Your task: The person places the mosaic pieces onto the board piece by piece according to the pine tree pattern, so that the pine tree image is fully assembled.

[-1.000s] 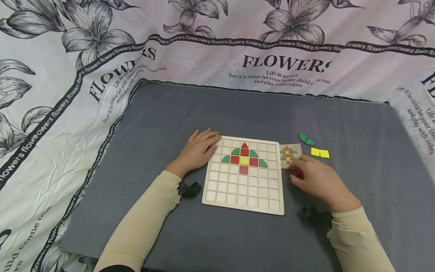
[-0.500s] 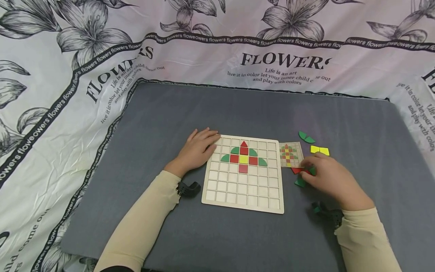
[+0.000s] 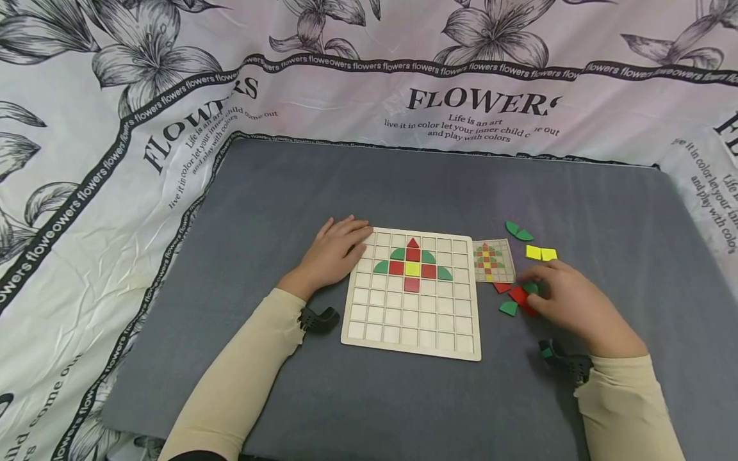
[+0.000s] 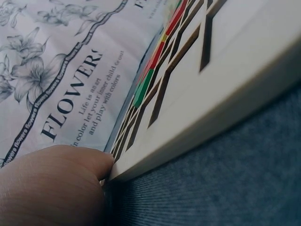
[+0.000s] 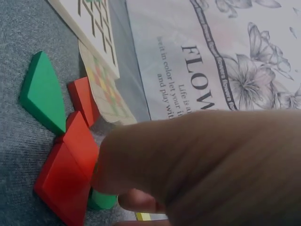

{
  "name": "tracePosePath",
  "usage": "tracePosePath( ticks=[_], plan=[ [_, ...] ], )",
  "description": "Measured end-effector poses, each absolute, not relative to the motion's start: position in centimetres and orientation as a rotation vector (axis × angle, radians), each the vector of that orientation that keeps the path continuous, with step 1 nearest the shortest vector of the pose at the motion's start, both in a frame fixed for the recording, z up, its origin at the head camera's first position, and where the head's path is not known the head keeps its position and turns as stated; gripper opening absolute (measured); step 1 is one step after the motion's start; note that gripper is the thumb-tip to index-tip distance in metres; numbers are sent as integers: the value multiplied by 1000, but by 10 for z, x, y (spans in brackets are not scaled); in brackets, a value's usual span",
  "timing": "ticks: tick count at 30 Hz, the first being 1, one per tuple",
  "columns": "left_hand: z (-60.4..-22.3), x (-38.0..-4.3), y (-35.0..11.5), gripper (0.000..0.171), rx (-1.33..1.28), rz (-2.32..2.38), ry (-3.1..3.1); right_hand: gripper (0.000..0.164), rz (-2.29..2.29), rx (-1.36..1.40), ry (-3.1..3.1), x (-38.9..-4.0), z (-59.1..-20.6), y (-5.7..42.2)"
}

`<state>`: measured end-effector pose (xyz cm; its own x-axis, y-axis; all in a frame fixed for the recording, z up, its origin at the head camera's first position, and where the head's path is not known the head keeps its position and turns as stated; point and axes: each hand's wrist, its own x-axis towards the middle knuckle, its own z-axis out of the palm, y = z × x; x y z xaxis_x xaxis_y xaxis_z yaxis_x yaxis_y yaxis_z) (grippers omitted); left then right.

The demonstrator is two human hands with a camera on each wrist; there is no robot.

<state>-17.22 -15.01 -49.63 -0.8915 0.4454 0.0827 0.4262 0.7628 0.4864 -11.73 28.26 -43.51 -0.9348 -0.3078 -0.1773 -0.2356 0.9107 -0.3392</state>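
A wooden grid board [image 3: 410,320] lies on the grey table, with red, green and yellow tiles in its upper half. My left hand [image 3: 331,256] rests at the board's upper left edge, its thumb [image 4: 101,162] against the rim in the left wrist view. Right of the board, my right hand [image 3: 567,307] hovers low over loose tiles, its thumb and fingers apart. Beside the thumb lie red tiles [image 5: 68,174], touching each other. A green tile [image 5: 102,200] is partly hidden under the hand. Another green tile [image 3: 508,308] and a red tile [image 3: 503,288] lie closer to the board.
A small pattern card [image 3: 494,261] adjoins the board's right edge. Beyond the right hand lie two yellow square tiles [image 3: 541,253] and two green tiles [image 3: 519,231]. A flower-printed cloth [image 3: 357,102] stands behind the grey table [image 3: 323,186].
My right hand has moved right, away from the card. Red and green tiles that it covered now lie spread on the table. The left hand has stayed at the board.
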Motion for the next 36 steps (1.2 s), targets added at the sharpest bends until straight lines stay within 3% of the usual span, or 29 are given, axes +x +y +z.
tracePosePath(
  ticks=[36],
  plan=[
    [-495, -172, -149, 46, 721, 781, 2909, 34, -528, -166, 2900, -123, -444, 295]
  ],
)
